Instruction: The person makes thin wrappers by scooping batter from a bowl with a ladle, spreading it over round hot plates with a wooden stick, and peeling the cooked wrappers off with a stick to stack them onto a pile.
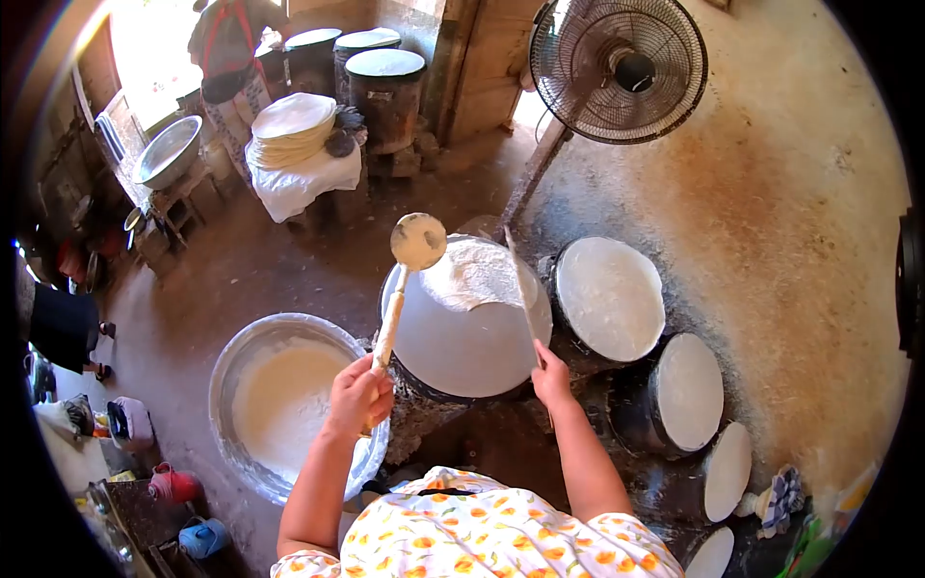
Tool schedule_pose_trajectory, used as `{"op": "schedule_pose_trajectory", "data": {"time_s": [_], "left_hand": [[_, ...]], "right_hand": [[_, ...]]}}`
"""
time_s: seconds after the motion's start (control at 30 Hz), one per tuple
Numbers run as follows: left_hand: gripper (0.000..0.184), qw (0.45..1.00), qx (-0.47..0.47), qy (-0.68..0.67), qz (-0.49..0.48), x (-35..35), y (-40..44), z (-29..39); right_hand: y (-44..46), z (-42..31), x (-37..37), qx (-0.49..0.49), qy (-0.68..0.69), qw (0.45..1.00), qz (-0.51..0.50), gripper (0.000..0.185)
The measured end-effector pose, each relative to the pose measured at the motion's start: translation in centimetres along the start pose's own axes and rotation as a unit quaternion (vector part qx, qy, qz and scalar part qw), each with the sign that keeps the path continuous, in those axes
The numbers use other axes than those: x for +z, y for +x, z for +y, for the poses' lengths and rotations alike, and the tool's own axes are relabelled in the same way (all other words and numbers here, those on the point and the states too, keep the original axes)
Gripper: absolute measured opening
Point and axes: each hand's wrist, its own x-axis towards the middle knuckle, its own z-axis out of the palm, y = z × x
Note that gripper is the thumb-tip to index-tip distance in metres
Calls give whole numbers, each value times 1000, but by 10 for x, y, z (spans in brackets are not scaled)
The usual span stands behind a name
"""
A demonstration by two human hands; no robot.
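Observation:
My left hand (363, 393) is closed round the handle of a ladle (418, 241), whose round batter-coated bowl hangs over the upper left edge of a large round griddle (453, 347). A long thin stick (522, 284) is gripped in my right hand (552, 376); it reaches up across the right side of the griddle. White, rough-textured batter (474, 274) covers the far part of the griddle, and its nearer surface looks smooth and grey-white. Left of the griddle stands a wide metal basin (224, 385) holding pale batter (289, 395).
Several round white-topped drums (609, 299) curve down the right side. A standing fan (619, 72) is beyond the griddle. Stacked flat sheets (292, 125) lie on a cloth-covered stand at the back left. Another person's legs (67, 328) show at the far left.

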Motion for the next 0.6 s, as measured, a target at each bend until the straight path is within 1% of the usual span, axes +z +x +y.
{"op": "schedule_pose_trajectory", "data": {"time_s": [0.03,0.07,0.1,0.13,0.17,0.2,0.23,0.27,0.33,0.4,0.47,0.53,0.6], "left_hand": [[23,984,-28,-164,-61,-5,-1,5],[29,937,-55,-323,-121,-7,-1,8],[38,923,-34,-361,-130,-5,-3,6],[38,924,-34,-358,-129,-1,-5,9],[37,945,12,-309,-102,4,-8,11],[37,961,59,-259,-76,8,-9,13],[38,974,65,-214,-43,8,-9,15],[38,974,65,-213,-42,8,-9,15],[35,984,61,-166,-17,8,-8,15],[34,986,67,-153,-4,11,-9,11],[33,988,71,-137,9,14,-10,8],[32,988,75,-133,22,18,-13,5],[30,989,78,-124,32,21,-16,2]], "right_hand": [[11,-1,11,-5,42,999,-23,55],[14,-1,19,-4,45,999,-24,55],[11,-25,23,4,9,997,-73,56],[8,-41,25,11,-28,992,-121,56],[0,-46,27,11,-34,989,-145,56],[-8,-47,24,11,-33,989,-146,56],[-19,-47,21,-28,-32,986,-163,56],[-29,-48,18,-68,-31,981,-179,55],[-51,-55,0,-73,-20,977,-199,54],[-50,-47,-15,-78,-5,973,-219,54],[-35,-25,-23,-54,-16,983,-176,55],[-1,-18,-17,-38,-62,992,-104,55],[33,-21,-6,-46,29,995,-80,54]]}}
